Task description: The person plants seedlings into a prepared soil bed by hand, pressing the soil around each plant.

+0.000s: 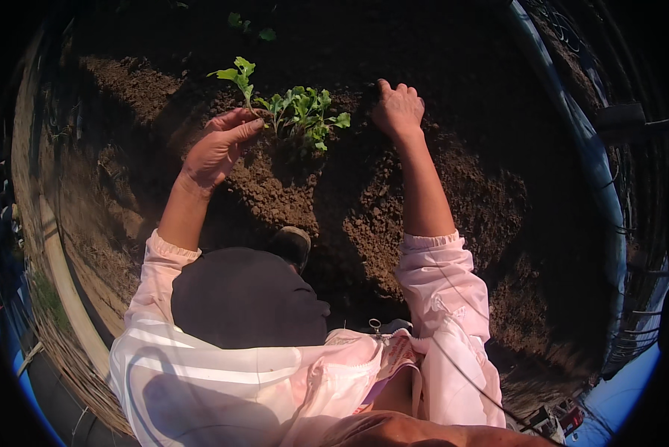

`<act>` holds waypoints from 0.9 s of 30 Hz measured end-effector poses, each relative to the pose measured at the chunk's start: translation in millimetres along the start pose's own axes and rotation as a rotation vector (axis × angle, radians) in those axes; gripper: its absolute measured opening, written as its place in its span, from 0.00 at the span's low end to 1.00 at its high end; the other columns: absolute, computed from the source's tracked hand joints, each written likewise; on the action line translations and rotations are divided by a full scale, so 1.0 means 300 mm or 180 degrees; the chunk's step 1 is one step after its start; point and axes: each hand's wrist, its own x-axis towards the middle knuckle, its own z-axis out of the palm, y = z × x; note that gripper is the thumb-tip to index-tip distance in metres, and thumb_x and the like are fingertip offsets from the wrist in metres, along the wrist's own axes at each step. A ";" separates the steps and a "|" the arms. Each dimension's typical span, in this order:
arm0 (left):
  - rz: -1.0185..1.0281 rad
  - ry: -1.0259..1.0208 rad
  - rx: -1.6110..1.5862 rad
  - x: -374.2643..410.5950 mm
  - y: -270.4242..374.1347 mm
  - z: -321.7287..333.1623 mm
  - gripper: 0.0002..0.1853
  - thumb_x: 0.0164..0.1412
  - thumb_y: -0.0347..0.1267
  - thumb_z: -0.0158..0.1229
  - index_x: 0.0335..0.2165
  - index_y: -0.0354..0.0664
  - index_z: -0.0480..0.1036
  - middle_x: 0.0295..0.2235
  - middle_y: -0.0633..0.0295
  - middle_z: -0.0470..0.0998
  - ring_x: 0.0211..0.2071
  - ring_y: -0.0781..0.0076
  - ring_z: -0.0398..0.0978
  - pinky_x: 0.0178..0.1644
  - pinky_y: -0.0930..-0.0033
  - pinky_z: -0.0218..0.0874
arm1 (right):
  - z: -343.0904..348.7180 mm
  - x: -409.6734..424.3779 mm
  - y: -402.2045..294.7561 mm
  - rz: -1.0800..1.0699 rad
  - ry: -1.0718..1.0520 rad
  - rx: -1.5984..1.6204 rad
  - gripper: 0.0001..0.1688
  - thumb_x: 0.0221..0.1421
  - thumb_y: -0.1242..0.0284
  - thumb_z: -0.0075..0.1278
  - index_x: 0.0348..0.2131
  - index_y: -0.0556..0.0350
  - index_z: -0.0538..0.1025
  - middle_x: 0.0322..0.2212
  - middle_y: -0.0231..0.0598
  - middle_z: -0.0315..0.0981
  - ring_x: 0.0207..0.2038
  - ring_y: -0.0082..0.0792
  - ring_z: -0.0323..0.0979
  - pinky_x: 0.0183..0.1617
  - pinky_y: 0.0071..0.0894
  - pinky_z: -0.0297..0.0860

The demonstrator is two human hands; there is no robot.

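My left hand point(218, 142) pinches the stem of a leafy green seedling point(242, 79) between thumb and fingers, its lobed leaves pointing up and away from me. Just right of those fingertips, a bunch of similar seedlings point(306, 112) rests on loose brown soil point(273, 190). My right hand point(400, 109) is at the dark, shaded ground farther right, knuckles up and fingers curled. The fingers' undersides are hidden, so whether they grip anything cannot be seen.
More small green leaves point(267, 34) show in the shaded soil at the top. My dark-clad knee point(245, 296) and a shoe point(292, 246) are below the seedlings. A long pale pole point(69, 285) lies at left; bluish plastic sheeting point(583, 134) edges the right.
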 end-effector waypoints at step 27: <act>0.2106 -0.0093 0.3790 0.877 -0.323 0.323 0.21 0.42 0.39 0.77 0.32 0.38 0.81 0.34 0.61 0.80 0.38 0.63 0.78 0.43 0.62 0.70 | 0.115 -0.037 -0.015 0.0408 0.0249 0.0074 0.18 0.59 0.69 0.45 0.46 0.42 0.79 0.46 0.43 0.68 0.54 0.46 0.62 0.60 0.57 0.54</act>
